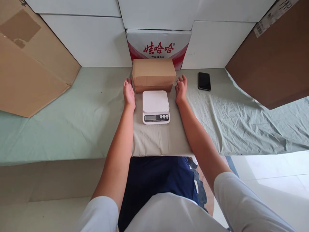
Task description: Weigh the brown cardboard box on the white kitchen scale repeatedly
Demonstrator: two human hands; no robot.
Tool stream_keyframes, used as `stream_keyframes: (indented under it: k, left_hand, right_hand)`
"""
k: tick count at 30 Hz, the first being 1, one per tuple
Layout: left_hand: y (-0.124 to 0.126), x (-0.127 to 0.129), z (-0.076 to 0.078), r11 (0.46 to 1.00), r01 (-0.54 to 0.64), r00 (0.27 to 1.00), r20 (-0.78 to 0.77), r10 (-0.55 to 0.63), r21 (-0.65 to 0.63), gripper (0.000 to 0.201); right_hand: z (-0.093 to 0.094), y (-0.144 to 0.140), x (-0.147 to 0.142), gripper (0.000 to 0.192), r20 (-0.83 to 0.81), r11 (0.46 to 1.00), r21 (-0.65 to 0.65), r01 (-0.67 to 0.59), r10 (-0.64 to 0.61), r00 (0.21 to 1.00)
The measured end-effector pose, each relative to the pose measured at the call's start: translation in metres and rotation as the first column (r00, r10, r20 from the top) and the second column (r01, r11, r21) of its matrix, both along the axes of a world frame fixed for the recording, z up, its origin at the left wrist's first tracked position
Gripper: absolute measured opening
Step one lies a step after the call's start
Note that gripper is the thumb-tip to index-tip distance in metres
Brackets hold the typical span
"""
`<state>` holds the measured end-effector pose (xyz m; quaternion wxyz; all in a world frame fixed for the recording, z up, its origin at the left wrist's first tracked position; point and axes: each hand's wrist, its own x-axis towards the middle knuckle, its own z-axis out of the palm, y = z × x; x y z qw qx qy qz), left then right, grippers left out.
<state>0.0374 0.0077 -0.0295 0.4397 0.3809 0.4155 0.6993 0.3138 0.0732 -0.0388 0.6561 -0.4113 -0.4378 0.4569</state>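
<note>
Centre of frame: we are flanking a cardboard box (154, 74) with both hands, left hand (128, 93) and right hand (181, 89) lying open, gripping nothing, seemingly positioned to clasp its sides. Scale (155, 106) sitting just below; phone (204, 81) lying right.

I see my own two bare forearms, no watch or rings, with the left hand (128, 93) and right hand (181, 89) uncovered. Short pale grey-white sleeves (241, 193) end above the elbows. Below sits the same pale shirt front and dark navy shorts (154, 180).
</note>
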Motion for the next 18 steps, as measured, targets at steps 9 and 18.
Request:
stream_keyframes:
  k: [9,18]
  left_hand:
    - [-0.002,0.012,0.005,1.0,0.009,1.0,0.016,-0.008,-0.01,0.079]
    - [-0.013,0.021,0.015,0.999,0.0,0.999,-0.045,-0.002,-0.035,0.06]
  right_hand:
    - [-0.003,0.0,0.002,0.078,0.073,1.0,0.023,-0.011,0.009,0.997]
    - [-0.001,-0.009,-0.004,0.073,0.137,0.985,0.092,-0.145,0.132,0.982]
